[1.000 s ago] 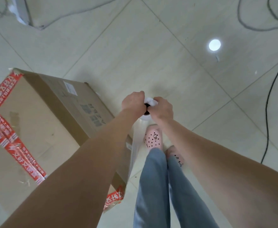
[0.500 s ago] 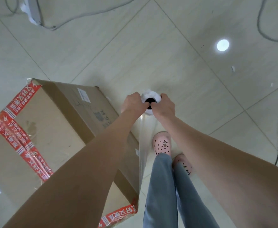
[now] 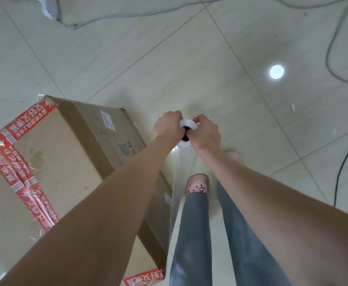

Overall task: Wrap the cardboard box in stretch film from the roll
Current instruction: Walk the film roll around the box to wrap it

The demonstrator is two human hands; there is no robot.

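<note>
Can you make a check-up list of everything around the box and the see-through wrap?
Surface: pale tiled floor, glossy.
Job's things: cardboard box with red tape on the floor; film roll upright beside it, film sheet hanging from it.
Clutter: small white scraps.
Grippers: left hand and right hand both grip the roll's top.
Cables: grey cable at top, black cable at right.
Surroundings: pink shoe; white object top left, cut off.

soft, even indoor light with a pale green cast; shadows are faint. one round white glare spot point(image 3: 276, 72) burns on the glossy floor point(image 3: 210, 58), far right. the roll point(image 3: 189, 124) end is washed out white. tile joints bow near the frame edges, and the near forearms point(image 3: 117, 193) look soft.
</note>
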